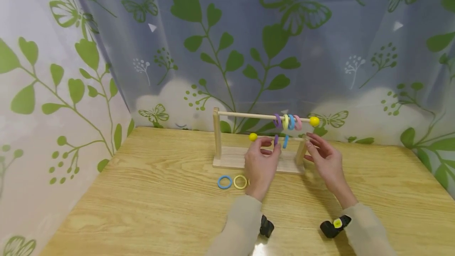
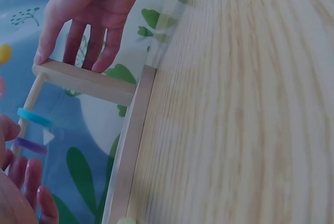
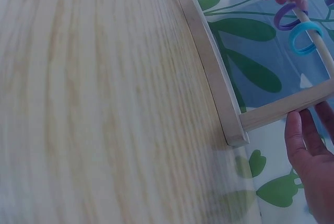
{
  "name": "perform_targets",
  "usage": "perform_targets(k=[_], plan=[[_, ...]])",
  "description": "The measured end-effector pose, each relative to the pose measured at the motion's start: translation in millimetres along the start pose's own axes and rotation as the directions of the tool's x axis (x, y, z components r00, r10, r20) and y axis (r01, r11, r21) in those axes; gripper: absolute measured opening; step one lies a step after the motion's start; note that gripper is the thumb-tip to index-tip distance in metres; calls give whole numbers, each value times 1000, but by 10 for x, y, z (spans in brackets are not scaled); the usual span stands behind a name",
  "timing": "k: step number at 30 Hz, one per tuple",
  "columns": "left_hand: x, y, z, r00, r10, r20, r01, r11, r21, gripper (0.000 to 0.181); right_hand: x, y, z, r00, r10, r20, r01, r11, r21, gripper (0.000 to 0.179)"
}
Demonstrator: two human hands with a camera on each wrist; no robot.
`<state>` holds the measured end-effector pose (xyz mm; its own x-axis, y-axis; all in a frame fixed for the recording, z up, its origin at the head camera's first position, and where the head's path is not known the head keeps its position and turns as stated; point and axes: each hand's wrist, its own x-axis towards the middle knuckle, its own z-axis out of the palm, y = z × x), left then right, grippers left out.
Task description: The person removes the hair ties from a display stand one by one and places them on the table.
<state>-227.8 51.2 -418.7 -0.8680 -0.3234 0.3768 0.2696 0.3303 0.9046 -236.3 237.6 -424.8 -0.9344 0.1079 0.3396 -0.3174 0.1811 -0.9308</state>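
Observation:
A wooden stand (image 1: 227, 162) carries two horizontal rods on posts. My left hand (image 1: 261, 165) is at the lower rod, its thumb and fingertips pinching a purple ring (image 1: 276, 140) threaded there. Just right of that, a blue ring (image 1: 286, 142) hangs on the same rod, apart from the fingers. With thumb and fingers at its top, my right hand (image 1: 327, 165) holds the short right post (image 3: 287, 104). The upper rod bears a purple ring (image 1: 277, 121), a yellow ring (image 1: 286, 122), a blue ring (image 1: 292, 122) and a pink ring (image 1: 298, 122).
Yellow balls cap the upper rod (image 1: 314, 121) and the lower rod (image 1: 253, 136). A blue ring (image 1: 219, 182) and a yellow ring (image 1: 235, 182) lie on the wood-grain table (image 1: 160, 208) before the stand; another yellow edge shows beside my left wrist. A patterned curtain (image 1: 220, 86) hangs behind.

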Motion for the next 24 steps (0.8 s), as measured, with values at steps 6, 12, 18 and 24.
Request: perform_targets(k=[6,12,18,24], plan=[[-16,14,59,1000,5,-29,-5,1000,7,19,3,17,-13,1000,-9,-3,9,1000,-10,42],[-32,15,94,998,10,-55,-9,999,31,19,-2,19,-15,1000,-10,4,10,1000,-1,42],[-44,11,111,997,23,-73,-21,999,32,14,-6,4,-11,1000,-15,9,15,999,29,43],[-44,-9,128,996,27,-89,-24,999,38,10,-10,-10,-3,1000,-4,1,4,1000,18,44]])
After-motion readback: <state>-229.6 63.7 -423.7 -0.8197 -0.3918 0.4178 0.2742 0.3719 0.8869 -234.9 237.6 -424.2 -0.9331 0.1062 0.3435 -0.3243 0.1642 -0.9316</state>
